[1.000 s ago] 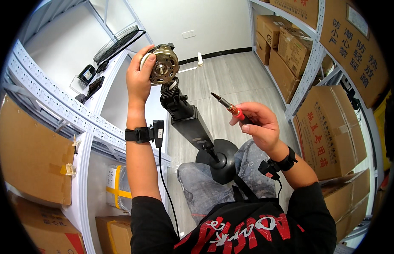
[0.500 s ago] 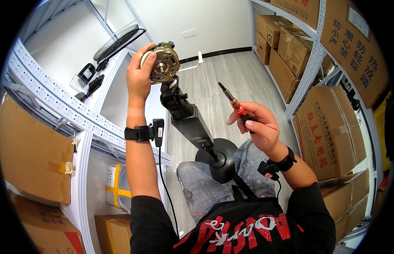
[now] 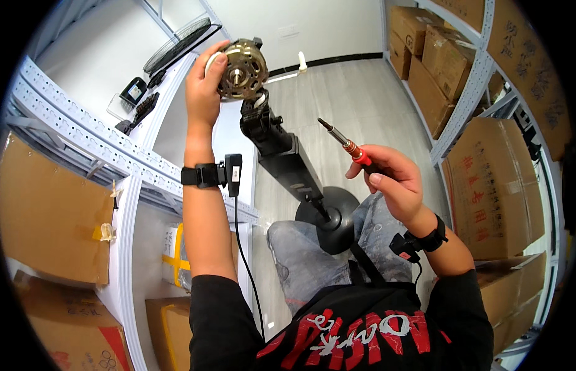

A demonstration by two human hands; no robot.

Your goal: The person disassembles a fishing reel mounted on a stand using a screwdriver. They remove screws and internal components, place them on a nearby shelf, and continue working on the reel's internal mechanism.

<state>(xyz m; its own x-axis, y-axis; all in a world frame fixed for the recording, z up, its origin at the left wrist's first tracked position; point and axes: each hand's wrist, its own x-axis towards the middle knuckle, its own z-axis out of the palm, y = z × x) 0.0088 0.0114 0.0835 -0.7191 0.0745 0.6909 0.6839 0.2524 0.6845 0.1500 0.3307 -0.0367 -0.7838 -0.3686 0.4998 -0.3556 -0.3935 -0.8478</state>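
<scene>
Head view: a person stands over a stripped pedestal fan between two rows of shelving.
Fan motor (image 3: pixel 241 60): bare, brass-coloured, round, with its shaft end facing the camera; it sits at the top of the fan's black neck (image 3: pixel 282 154), far from the body and left of centre.
Left hand (image 3: pixel 204 83): raised, fingers and thumb closed around the left rim of the motor, gripping it.
Screwdriver (image 3: pixel 347 147): red and black handle, metal shaft tilted up and to the left, tip in the air right of the motor and clear of it.
Right hand (image 3: pixel 393 179): fist wrapped tight on the screwdriver handle, near the chest, right of the neck.
Fan base (image 3: pixel 328 213): round, black, resting near the person's knee in grey jeans.
Wrists: each carries a black strap with a small device; a cable hangs from the left one.
Left shelf (image 3: pixel 84 133): white perforated metal, with a fan grille (image 3: pixel 176 43) and small black parts on the far surface.
Cardboard boxes (image 3: pixel 492 185): stacked on the right shelving.
</scene>
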